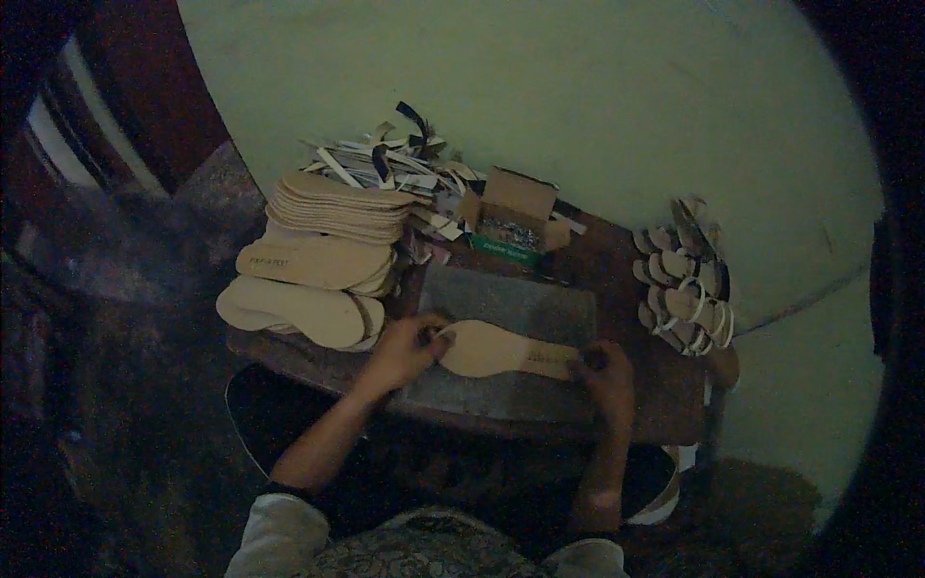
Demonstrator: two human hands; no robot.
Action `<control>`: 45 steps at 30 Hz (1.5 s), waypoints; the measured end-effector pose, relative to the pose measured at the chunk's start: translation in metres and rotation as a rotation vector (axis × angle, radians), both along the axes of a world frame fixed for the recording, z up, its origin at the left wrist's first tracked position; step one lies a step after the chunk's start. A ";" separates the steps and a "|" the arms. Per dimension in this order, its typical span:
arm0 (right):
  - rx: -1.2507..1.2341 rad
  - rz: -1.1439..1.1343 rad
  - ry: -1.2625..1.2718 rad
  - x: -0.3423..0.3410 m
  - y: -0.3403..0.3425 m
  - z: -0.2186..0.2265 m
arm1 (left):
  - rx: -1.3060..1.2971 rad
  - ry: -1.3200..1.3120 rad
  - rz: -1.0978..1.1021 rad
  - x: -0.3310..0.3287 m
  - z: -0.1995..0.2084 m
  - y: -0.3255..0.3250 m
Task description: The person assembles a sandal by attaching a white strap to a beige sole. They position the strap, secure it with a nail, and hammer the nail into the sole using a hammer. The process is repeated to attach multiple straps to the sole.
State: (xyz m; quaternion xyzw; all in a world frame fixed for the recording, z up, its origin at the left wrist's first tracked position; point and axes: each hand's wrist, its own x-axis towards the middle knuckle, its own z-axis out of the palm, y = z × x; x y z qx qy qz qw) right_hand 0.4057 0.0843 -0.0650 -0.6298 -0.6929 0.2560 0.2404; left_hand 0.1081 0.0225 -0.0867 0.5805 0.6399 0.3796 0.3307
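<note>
Your left hand (405, 349) and right hand (605, 374) have fingers clamped on opposite ends of one tan insole (501, 351), lying on the grey slab (511, 303) mid-tabletop (665, 400). One open cardboard box (511, 220), green-labelled on its near face, sits far; two insole stacks (323, 260) lie left.

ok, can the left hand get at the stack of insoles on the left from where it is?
Probably yes. The left hand grips the end of the insole on the grey slab, and the stack of insoles lies just beside it, nothing between. It would have to let go first.
</note>
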 end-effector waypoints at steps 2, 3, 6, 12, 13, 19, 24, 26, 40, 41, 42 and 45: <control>0.080 0.077 -0.019 -0.008 0.005 0.006 | -0.018 -0.019 -0.011 -0.001 -0.004 0.000; 0.052 0.116 0.037 -0.013 0.007 0.010 | -0.042 -0.044 -0.034 -0.002 -0.006 0.000; -0.001 0.221 0.202 -0.033 0.012 0.015 | -0.021 -0.066 -0.044 -0.002 -0.005 0.002; -0.104 0.349 0.075 -0.075 0.017 0.019 | -0.062 -0.062 -0.011 0.001 0.006 0.001; -0.114 0.362 0.063 -0.082 0.018 0.025 | -0.103 -0.058 -0.010 0.000 0.009 0.000; 0.258 0.444 0.064 -0.122 0.051 0.008 | -0.041 -0.113 -0.009 0.001 0.006 0.000; 0.365 0.663 0.033 -0.168 0.091 0.007 | 0.000 -0.137 0.016 -0.001 -0.008 -0.001; 0.122 0.689 0.042 -0.191 0.109 0.005 | -0.041 -0.126 0.007 0.000 -0.010 -0.001; 0.238 0.572 0.087 -0.279 0.198 0.049 | -0.035 -0.077 -0.015 -0.003 0.010 -0.004; 0.254 0.589 0.084 -0.282 0.206 0.048 | -0.033 -0.107 -0.033 -0.003 0.004 -0.004; 0.278 0.596 0.034 -0.287 0.210 0.047 | -0.030 -0.138 -0.045 -0.004 -0.001 -0.005; 0.319 0.600 -0.107 -0.299 0.215 0.039 | -0.111 -0.173 -0.069 -0.006 0.003 -0.004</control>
